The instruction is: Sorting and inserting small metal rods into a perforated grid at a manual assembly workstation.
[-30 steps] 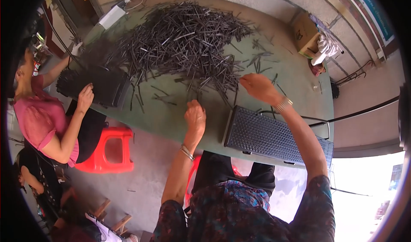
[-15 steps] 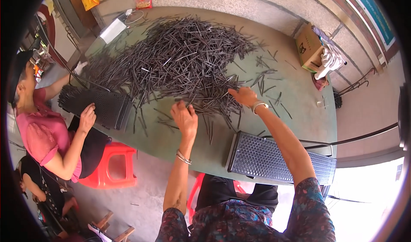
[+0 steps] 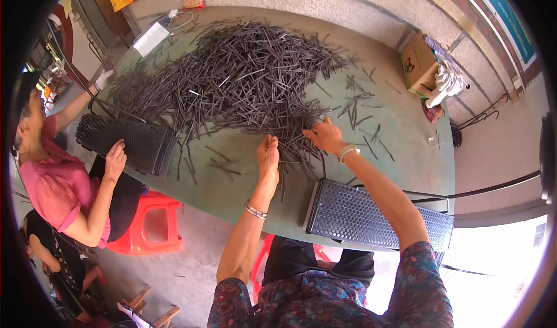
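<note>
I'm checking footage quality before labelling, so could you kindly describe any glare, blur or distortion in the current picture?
Head view: glare burns out the lower right; the dark strips look hazy toward the pile's left end; the left hand and right hand read fairly clearly; the wall bows with the fisheye, and the corners are black.

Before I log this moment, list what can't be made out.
All in the head view:
Pile of sticks: lower ones, buried under the top.
Left hand: whether it holds a stick; too small.
Right-hand tray: its middle, hidden behind the right forearm.
Nearer stool: mostly behind the person's legs.
</note>
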A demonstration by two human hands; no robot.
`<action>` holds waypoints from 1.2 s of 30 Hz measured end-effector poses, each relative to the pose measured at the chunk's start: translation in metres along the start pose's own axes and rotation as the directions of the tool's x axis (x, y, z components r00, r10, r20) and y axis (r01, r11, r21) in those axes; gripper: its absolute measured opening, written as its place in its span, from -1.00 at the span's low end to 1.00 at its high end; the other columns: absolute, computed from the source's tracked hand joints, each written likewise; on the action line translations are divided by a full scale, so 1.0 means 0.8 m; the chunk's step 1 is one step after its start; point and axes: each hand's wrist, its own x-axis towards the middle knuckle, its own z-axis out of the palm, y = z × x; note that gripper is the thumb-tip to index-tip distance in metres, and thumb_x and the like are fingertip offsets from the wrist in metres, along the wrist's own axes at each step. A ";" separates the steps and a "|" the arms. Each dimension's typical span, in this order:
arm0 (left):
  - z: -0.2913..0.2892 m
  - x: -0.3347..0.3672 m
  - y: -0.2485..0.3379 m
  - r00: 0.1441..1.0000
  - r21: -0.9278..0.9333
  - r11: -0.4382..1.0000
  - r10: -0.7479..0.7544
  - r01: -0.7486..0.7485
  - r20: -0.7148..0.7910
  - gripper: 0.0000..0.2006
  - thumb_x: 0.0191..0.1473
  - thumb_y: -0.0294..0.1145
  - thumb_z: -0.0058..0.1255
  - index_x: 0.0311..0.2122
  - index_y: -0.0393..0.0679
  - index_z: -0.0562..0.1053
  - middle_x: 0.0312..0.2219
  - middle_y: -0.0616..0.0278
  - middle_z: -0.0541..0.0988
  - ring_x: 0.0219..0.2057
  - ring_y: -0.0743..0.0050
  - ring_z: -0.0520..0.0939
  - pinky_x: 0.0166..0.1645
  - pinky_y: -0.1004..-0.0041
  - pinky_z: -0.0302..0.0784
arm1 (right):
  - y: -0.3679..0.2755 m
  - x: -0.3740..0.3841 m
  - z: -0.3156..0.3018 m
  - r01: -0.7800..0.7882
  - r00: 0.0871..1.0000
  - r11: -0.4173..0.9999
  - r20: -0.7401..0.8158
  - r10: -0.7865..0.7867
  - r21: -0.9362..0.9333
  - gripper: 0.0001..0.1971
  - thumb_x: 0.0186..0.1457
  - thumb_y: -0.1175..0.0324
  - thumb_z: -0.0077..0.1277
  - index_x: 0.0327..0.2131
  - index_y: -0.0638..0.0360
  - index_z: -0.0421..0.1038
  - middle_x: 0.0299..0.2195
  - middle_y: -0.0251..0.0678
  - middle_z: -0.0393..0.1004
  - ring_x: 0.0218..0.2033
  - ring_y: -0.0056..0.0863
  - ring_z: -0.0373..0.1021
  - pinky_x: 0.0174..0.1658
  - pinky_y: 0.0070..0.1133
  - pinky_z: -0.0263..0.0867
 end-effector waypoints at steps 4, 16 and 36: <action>-0.003 -0.037 0.013 0.994 -0.015 0.996 0.089 -0.088 0.070 -0.54 0.18 -0.28 -0.02 0.11 -0.35 0.30 -0.03 0.24 0.42 -0.06 0.59 0.39 0.08 0.57 0.22 | 0.008 -0.018 -0.021 0.119 0.980 0.992 0.155 -0.123 0.036 -0.52 0.15 -0.10 -0.13 -0.28 0.14 0.53 -0.21 -0.04 0.49 -0.23 -0.04 0.45 -0.17 -0.26 0.37; -0.074 -0.114 0.014 0.993 -0.121 0.990 -0.085 0.075 -0.083 -0.75 0.13 -0.41 -0.02 -0.10 -0.27 0.45 -0.17 0.29 0.52 -0.14 0.53 0.52 0.00 0.53 0.39 | 0.045 0.064 -0.007 0.334 0.894 0.896 -0.204 -0.399 -0.292 -0.41 -0.11 0.53 -0.03 0.10 0.07 0.21 0.08 -0.14 0.24 0.11 -0.13 0.23 0.00 -0.28 0.28; 0.023 -0.012 -0.020 0.866 -0.218 0.844 -0.443 0.490 0.232 -0.66 0.14 -0.02 -0.02 -0.33 -0.13 0.41 -0.41 0.20 0.53 -0.43 0.34 0.57 -0.24 0.33 0.53 | 0.014 0.008 0.019 0.137 0.978 0.966 0.125 -0.167 0.221 -0.71 0.05 0.29 -0.14 -0.31 0.36 0.42 -0.22 0.12 0.45 -0.14 0.06 0.37 -0.09 -0.25 0.30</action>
